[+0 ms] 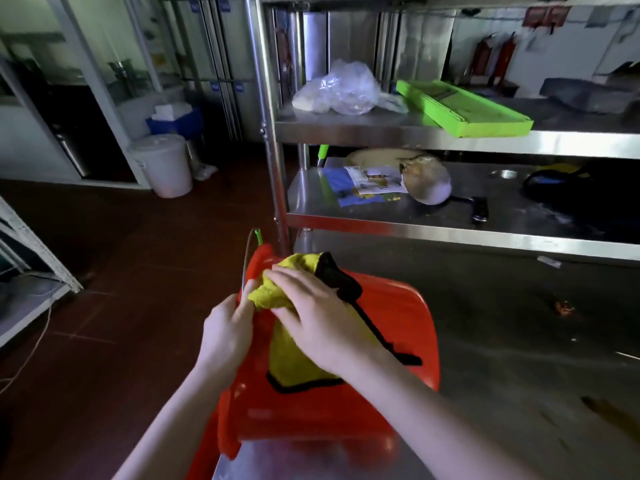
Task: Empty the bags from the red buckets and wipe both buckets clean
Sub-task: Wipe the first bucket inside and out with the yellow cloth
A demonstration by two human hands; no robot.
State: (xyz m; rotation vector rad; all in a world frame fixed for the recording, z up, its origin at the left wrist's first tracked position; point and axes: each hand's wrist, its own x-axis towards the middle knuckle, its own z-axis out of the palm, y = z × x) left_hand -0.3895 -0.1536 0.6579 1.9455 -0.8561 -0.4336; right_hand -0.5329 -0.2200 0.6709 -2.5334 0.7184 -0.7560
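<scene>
Left hand: grip closed on the rim of the red plastic bucket, beside its thin wire handle. The bucket lies tipped on the steel table. Right hand: fingers spread flat, pressing the yellow black-edged cloth against the bucket's side.

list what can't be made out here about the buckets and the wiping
- Head view: red bucket interior faces away, so whether it is empty or clean is hidden.
- Surface under the yellow cloth and right hand is covered.
- Left hand hides the rim it grips.
- No second bucket can be told apart.
</scene>
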